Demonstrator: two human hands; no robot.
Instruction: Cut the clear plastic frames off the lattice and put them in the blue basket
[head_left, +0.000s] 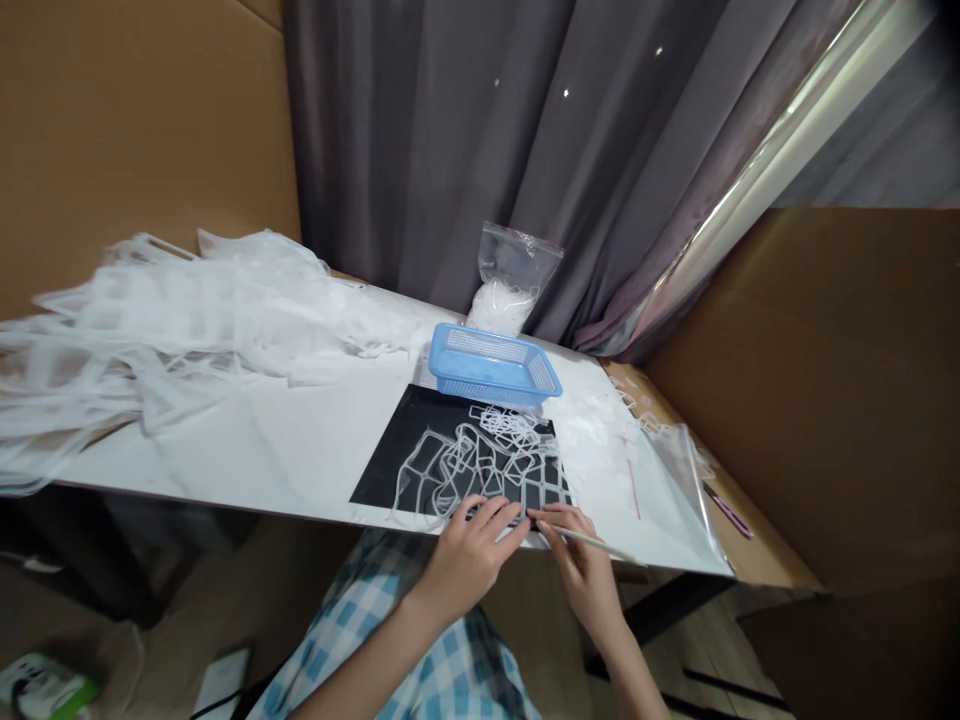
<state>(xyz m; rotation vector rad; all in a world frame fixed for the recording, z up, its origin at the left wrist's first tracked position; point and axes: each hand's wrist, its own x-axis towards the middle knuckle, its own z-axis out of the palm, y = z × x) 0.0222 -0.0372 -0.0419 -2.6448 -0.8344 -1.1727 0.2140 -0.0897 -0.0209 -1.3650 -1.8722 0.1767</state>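
Observation:
My left hand lies at the front edge of the black mat, its fingers apart and slightly bent over a white lattice of thin strips. My right hand is closed around a thin pale stick-like tool. The tool's tip points left, close to my left fingertips and the near strips of the lattice. What the tip touches is too small to tell. Several small loose white frames are piled on the mat's far right part.
Behind the mat stands a blue plastic basket, with a zip bag of white pieces beyond it. White sheets of similar strips are heaped left. A clear plastic bag and a pink-handled tool lie right. Cardboard walls flank the table.

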